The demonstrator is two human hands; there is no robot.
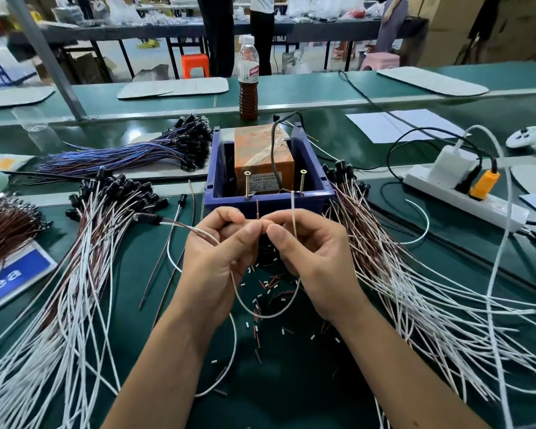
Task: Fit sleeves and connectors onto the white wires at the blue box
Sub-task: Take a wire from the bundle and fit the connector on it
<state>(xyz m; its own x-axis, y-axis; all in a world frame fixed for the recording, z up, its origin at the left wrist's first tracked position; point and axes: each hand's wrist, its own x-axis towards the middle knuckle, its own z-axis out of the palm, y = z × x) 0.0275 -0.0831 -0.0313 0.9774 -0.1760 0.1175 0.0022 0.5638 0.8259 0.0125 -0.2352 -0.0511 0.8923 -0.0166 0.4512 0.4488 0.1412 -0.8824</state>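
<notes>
Green bench [291, 397], hands [260, 239] pinched together on white wire [262, 315] before blue box [262, 204].

My worktop [155, 305] is covered in a dark green mat, smooth with a dull sheen. The blue box [220, 168] looks like hard moulded plastic, slightly glossy. 2 screws [247, 184] on its front rim are bright brassy metal. The orange block [262, 156] inside is wrapped in shiny clear tape. The white wires [421, 292] have a matt, faintly braided jacket. The bottle [248, 78] is clear plastic with a paper-like label.
</notes>
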